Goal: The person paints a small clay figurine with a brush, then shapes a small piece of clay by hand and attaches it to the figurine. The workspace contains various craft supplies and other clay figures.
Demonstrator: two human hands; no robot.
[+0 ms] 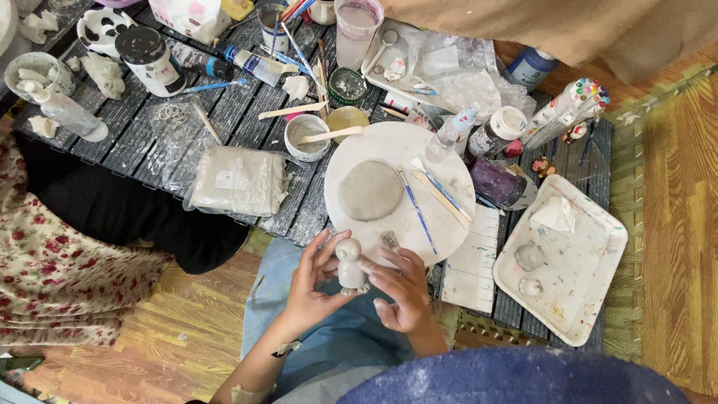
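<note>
Both hands hold a small grey clay figure [350,263] just off the near edge of the low slatted table [134,142], over the person's lap. The left hand [310,280] cups it from the left with fingers curled, thumb and fingertips against its side; the right hand [400,288] closes on its lower part from the right, fingers bent round the base. The figure's long axis runs roughly away from the person, its rounded head toward the table and its base toward the body. Just beyond it, at the near edge, lies a round white board [441,157] bearing a flat grey clay disc [370,190], a small clay scrap [389,239] and thin blue and wooden tools [434,194]. Left of the board stands a small cup [305,135] with grey slip and a wooden stick [329,135] laid across it; a clear bag [238,179] of grey clay lies further left. Toward the far edge a clear tumbler [356,28] holds cloudy pinkish water, and a pot [274,30] holds brushes and pens. At the far left corner a jar [34,75] holds pale clay bits beside a black-lidded tub [149,60]. At the right end a white tray [576,284], paint-speckled, carries two small pale clay pieces and a crumpled tissue [555,215]; a bundle of markers [572,108] lies beyond it.
</note>
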